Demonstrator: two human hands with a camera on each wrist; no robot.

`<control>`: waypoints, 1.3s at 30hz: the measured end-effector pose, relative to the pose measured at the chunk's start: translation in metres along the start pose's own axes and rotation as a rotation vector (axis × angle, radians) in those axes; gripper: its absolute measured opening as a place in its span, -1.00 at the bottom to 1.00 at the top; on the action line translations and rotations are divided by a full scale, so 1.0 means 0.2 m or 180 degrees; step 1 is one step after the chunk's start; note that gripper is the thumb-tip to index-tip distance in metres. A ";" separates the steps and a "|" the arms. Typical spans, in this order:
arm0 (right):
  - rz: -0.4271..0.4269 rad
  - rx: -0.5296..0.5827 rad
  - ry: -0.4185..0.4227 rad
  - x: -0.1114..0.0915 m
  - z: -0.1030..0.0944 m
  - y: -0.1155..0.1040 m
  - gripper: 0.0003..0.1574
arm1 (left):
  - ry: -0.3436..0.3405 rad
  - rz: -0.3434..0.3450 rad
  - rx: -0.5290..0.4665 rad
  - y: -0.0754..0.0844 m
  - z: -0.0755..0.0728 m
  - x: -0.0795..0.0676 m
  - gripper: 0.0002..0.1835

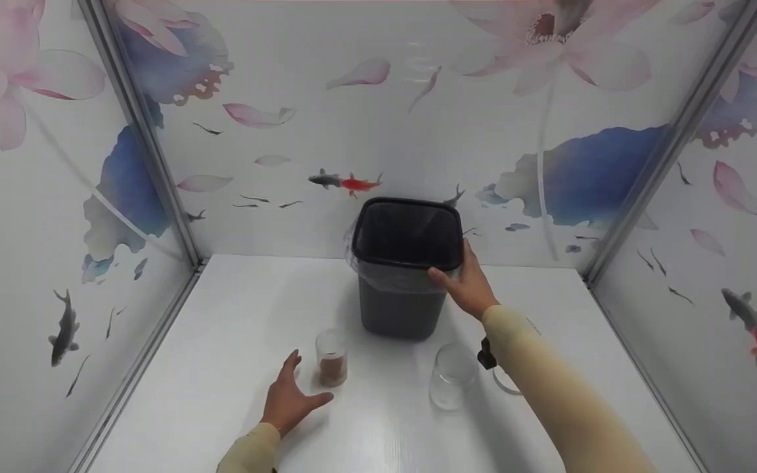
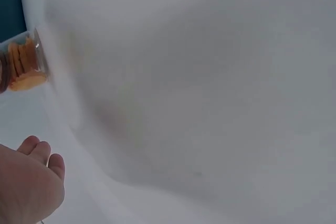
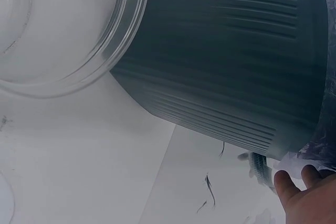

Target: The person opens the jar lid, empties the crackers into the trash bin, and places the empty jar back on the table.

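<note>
A: Where is the bin [image 1: 403,309]?

B: Just right of centre in the head view, on the white counter [image 1: 234,315]. The person's right grip [image 1: 474,282] holds its near right corner, thumb at the front, fingers up the side.

A: How might it handle?

B: Probably light for its bulk and fairly stiff. The thin liner [image 1: 388,281] could slip, so rim and liner are best pinched together.

A: Its direction?

B: Mouth upward, long axis roughly upright; whether it leans slightly is hard to tell.

A: And the left grip [image 1: 286,402]?

B: Spread wide and holding nothing, just beside the small jar [image 1: 331,355], below and left of centre. That stands upright too, brown contents [image 1: 332,369] low inside. It looks like glass: smooth, breakable, best held round its sides.
</note>
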State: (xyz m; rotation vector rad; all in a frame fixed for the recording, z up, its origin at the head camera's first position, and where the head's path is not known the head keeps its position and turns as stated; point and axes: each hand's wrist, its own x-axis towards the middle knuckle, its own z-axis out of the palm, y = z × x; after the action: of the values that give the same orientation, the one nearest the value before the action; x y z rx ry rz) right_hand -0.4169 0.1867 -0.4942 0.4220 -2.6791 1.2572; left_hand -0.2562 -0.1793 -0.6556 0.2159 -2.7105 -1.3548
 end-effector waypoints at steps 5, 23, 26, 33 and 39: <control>-0.0006 0.0013 0.0033 0.00 0.00 0.00 0.39 | 0.0029 0.0112 -0.0072 0.04 0.08 0.04 0.27; -0.0020 0.0015 0.0037 0.00 0.01 0.01 0.36 | 0.0252 0.0142 -0.0151 0.07 0.24 0.12 0.13; -0.0010 -0.0003 0.0016 0.00 0.01 0.00 0.37 | 0.0257 0.0124 -0.0176 0.06 0.24 0.13 0.07; -0.0018 -0.0033 0.0029 0.00 0.01 0.01 0.37 | 0.0330 0.0243 -0.0211 0.04 0.24 0.14 -0.17; -0.0060 0.0002 0.0066 0.01 0.01 0.01 0.35 | 0.0328 0.0294 -0.0217 0.04 0.25 0.16 -0.19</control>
State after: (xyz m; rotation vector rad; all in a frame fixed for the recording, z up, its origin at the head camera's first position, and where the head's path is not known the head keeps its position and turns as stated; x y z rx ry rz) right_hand -0.4185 0.1863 -0.4961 0.4309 -2.6513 1.2503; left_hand -0.2956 -0.1411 -0.6788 0.1485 -2.5528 -1.3683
